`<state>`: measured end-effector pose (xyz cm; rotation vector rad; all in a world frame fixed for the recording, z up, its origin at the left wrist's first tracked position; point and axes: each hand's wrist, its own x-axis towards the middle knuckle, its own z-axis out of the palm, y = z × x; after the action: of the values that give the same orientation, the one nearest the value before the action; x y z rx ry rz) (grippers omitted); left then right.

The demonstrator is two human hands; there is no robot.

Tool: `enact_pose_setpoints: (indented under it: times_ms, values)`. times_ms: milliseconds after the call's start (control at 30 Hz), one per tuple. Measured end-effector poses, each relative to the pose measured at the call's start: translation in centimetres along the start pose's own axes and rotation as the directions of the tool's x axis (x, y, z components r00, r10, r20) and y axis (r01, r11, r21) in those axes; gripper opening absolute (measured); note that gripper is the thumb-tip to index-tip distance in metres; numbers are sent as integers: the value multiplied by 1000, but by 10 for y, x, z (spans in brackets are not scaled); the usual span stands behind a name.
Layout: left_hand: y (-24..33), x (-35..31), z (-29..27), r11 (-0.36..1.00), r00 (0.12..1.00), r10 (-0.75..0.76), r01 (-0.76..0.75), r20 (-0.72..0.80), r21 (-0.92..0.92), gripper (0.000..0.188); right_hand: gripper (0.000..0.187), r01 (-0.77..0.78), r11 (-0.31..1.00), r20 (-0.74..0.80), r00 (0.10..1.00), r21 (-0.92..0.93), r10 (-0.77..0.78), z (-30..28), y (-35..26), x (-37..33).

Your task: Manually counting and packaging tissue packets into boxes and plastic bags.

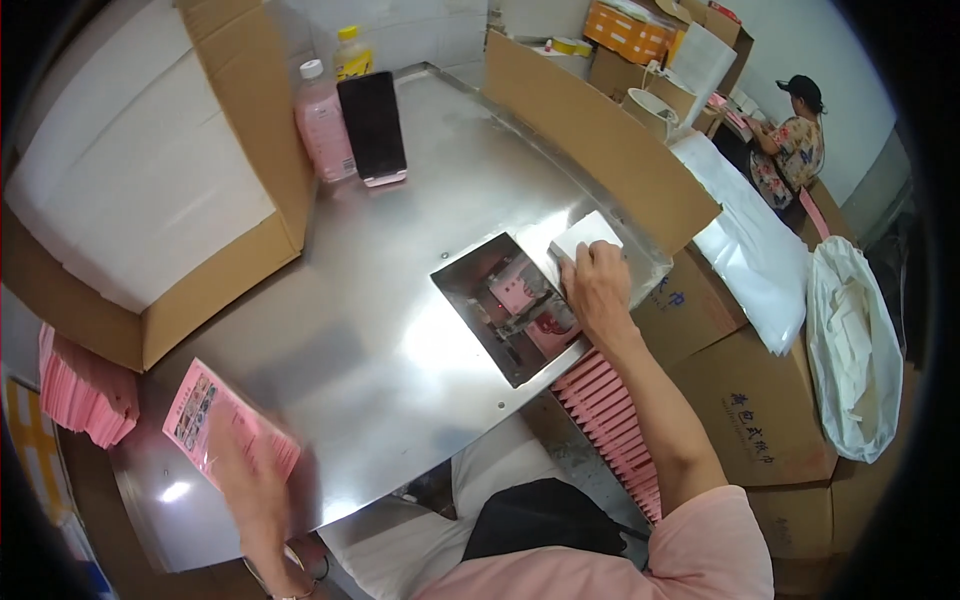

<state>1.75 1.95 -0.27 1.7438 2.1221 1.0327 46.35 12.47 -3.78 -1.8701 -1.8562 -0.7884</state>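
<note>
My left hand (252,490) is smeared by motion over the lower part of a flat pink printed packet (190,408) at the table's left front. Blur hides whether its fingers grip the packet or only touch it. To the right, the bent fingers of my right hand (600,290) close over a white folded paper stack (590,232), which looks like tissues. That stack lies on the metal tabletop beside a rectangular opening (462,290). Inside the opening are machine parts and pink pieces (515,290).
An open cardboard box (225,290) stands at left, above stacked pink packets (85,385). A phone (373,125) leans by two bottles (322,125). A row of pink packs (610,425) runs below the table. Cartons (760,410) and a white bag (850,350) stand right; another person (790,140) sits beyond.
</note>
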Motion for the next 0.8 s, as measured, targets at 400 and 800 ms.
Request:
enact_pose_setpoints:
  times_ms: [400,800]
  values:
    - [15,9,14,926,918,373,-377,-136,-7,5,17,-16,961,-149,987,277,59,-1,22,11]
    - [94,-27,94,844,828,495,-530,264,80,83,24,509,711,-2,814,485,-581,-46,-135,-23]
